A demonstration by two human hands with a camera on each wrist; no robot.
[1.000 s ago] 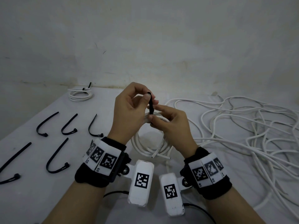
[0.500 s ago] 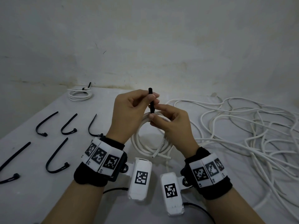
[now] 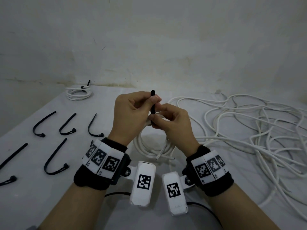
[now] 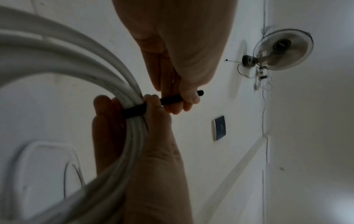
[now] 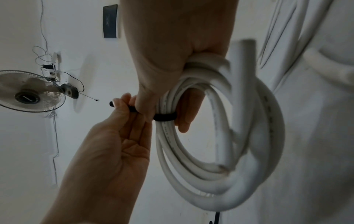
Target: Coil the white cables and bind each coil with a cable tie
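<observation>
I hold a coil of white cable (image 3: pixel 146 146) upright above the table. A black cable tie (image 3: pixel 152 107) is looped round the top of the coil (image 5: pixel 210 174). My right hand (image 3: pixel 154 120) grips the bundle right at the tie's loop (image 5: pixel 164 117), thumb on one side and fingers on the other. My left hand (image 3: pixel 153 99) pinches the tie's free tail (image 4: pixel 172 100) between thumb and fingers, with the tip sticking up above them. The tie's head is hidden under my right thumb.
Several spare black cable ties (image 3: pixel 66 125) lie on the white table (image 3: pixel 25 205) to the left. A bound white coil (image 3: pixel 78 93) sits at the back left by the wall. A big tangle of loose white cable (image 3: pixel 249 130) covers the right side.
My left hand has drawn the tie's tail upward, so more of it shows above my fingers. The right hand and the coil have stayed almost in place.
</observation>
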